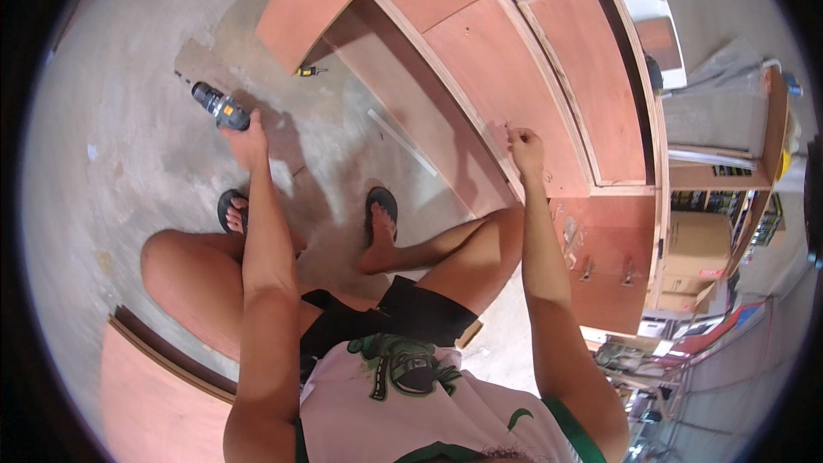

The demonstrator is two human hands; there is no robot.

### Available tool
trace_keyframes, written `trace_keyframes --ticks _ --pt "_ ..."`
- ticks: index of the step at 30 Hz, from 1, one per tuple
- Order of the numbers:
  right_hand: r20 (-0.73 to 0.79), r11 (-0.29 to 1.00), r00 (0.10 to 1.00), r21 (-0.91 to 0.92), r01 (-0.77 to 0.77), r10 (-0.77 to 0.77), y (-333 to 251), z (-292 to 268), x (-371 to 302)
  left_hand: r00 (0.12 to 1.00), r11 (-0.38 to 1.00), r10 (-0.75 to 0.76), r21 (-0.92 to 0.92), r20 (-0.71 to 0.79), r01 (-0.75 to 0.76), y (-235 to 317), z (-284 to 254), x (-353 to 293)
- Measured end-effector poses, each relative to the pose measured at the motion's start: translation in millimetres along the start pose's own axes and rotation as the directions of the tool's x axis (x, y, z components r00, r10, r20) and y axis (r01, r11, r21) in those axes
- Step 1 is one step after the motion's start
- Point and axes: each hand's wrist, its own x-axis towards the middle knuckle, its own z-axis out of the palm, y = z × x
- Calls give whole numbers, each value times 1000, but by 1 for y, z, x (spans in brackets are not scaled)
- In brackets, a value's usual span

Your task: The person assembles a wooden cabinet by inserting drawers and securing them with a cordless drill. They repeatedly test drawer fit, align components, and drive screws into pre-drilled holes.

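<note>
In my left hand (247,144) is a cordless drill (221,108), black and grey, held out over the floor with its bit toward the far left. My right hand (525,149) is closed with its fingertips pinched together, just over a reddish plywood cabinet (471,60) with pale edge strips. Whatever those fingers hold is too small to make out. A framed panel (579,69) with a dark gap along its edges lies beyond my right hand. Two metal hinges (587,270) rest on the plywood nearer to me, beside a small clear plastic bag (570,236).
A yellow and black tool (310,71) lies on the concrete floor (111,163) by a curved plywood piece (321,0). Near my foot is a thin white strip (401,142). Shelving with cardboard boxes (696,244) stands at the right. Another plywood panel (154,386) lies near left.
</note>
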Motion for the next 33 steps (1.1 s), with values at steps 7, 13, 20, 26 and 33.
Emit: trace_keyframes --ticks 7,13,20,26,33 --pt "81 851 951 427 -304 299 22 73 38 1000 1000 -3 19 -15 4 5 -14 1" --pt "-233 969 953 199 -147 193 64 93 41 999 999 -36 -7 40 36 3 1 -5" --pt "-295 915 897 333 -227 330 24 105 -12 1000 996 16 -92 2 -15 -6 16 9" --pt "-235 886 934 442 -143 268 -22 108 -112 1000 996 -17 -87 -15 15 -10 13 17" --pt "-30 745 946 624 -235 324 -42 111 -196 999 996 -13 -88 -40 9 -9 13 23"
